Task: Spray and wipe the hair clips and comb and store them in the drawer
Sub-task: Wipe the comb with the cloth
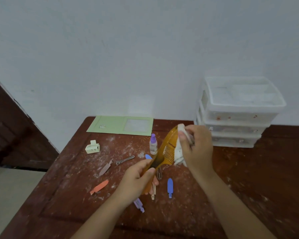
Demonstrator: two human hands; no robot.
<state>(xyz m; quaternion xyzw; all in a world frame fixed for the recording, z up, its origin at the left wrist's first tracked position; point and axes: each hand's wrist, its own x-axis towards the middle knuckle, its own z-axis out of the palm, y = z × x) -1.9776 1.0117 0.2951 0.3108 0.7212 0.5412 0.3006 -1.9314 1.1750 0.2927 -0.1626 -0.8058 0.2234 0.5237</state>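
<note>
Comb (164,149) cleaning is the step in hand, and I take the scene from the biggest thing down; the worktop (248,178) is dark wood, dusty with pale specks, and at its far right corner stands the drawer unit (238,116), translucent, all drawers looking closed; a green folder (110,126) lies flat at the back edge. My left hand (136,180) has its fingers curled round the comb's handle, holding it tilted up off the worktop, well above the clips; my right hand (195,147) has its fingers closed on a white cloth (179,152), pressing it against the teeth. To do this well I judge I should keep the handle steady and draw the cloth along the teeth rather than across, so it doesn't snag. The spray bottle (153,144) stands upright just behind the comb; a cream claw clip (92,147) sits to the left, an orange clip (99,187) and a blue clip (170,187) lie nearer me, all yet to be stored.
</note>
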